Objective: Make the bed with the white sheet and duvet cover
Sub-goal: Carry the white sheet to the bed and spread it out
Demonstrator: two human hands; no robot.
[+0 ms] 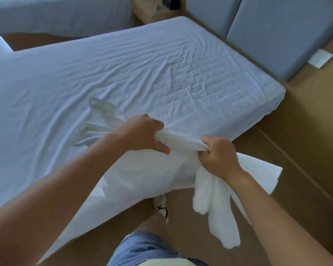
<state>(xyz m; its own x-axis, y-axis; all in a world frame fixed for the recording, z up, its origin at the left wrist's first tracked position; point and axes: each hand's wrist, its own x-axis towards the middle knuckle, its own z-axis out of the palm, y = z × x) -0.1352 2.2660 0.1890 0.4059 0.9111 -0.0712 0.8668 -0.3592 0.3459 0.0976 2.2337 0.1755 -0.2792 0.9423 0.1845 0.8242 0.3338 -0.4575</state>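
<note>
A white sheet (142, 73) lies spread and wrinkled over the mattress. Over the bed's near edge I hold a bunched white duvet cover (181, 143). My left hand (142, 135) grips one gathered fold of it, and my right hand (217, 156) grips the fold right beside that. Part of the cover trails onto the sheet behind my left hand. Another part hangs down below my right hand toward the floor. A flat white panel of it drapes off the bed's near edge.
Grey padded headboard panels (277, 31) stand at the far right of the bed. A wooden nightstand (152, 12) sits at the back, with a second bed (56, 14) to its left. Brown floor (306, 150) runs along the right. My shoe (161, 208) is beside the bed.
</note>
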